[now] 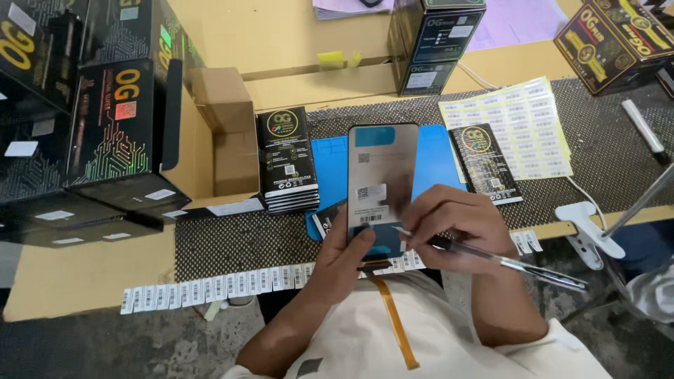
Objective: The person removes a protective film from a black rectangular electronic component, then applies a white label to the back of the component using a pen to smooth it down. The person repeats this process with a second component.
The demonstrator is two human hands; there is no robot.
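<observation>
In the head view, the left hand (344, 263) is closed around the lower end of a phone display panel (381, 186), with the thumb on the front near the bottom edge and the other fingers behind it, so the panel stands almost upright above the person's lap and in front of a blue work mat (330, 165). The panel is dark and glossy, with a blue protective tab near its top and small white labels on its middle part. An orange flex ribbon (394, 319) hangs down from the bottom of the panel over the person's light shirt. The right hand (456, 228) is closed on a pen (505, 263) with a clear barrel; the tip of the pen touches, or nearly touches, the lower right part of the panel, and its back end points away to the right. A stack of black packets (288, 161) stands just left of the blue mat, and one more black packet (486, 163) lies to the right of it. A yellow sheet of stickers (523, 123) lies beside that packet on the dark mesh mat (232, 242). A long strip of barcode labels (210, 288) runs along the near edge of the table. Large black boxes (105, 119) are piled at the left, and a white clamp (586, 231) is fixed on the table edge at the right.
</observation>
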